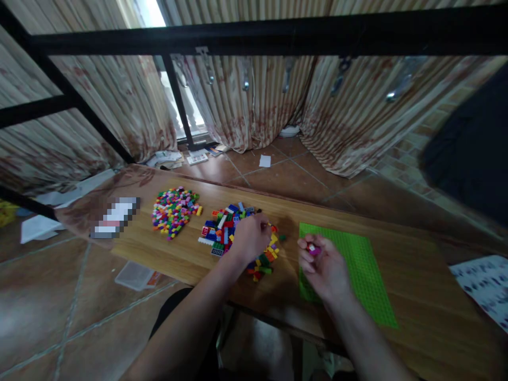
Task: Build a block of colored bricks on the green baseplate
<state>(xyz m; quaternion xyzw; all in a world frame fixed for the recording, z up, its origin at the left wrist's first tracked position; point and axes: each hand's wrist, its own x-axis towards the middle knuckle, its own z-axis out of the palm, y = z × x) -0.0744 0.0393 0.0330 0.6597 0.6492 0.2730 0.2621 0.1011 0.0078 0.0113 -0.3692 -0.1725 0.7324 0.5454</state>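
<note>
My left hand (251,238) is over the right part of a heap of mixed toy building bricks (226,225). Its fingers are curled together, and whatever may be between them is too small to make out. My right hand (326,264) hovers palm-up above the left part of a green studded baseplate (363,270). Held in its curled fingers are small magenta, red and white toy bricks (313,248); how they are joined is unclear. Farther left lies a second heap of much smaller coloured bricks (174,211).
The wooden table (420,296) carries both heaps and the baseplate. A blurred white-and-grey item (116,217) lies at its left end. A black metal frame (262,39) with hanging hooks crosses above. A clear plastic box (135,275) and a printed sheet (482,286) flank the table.
</note>
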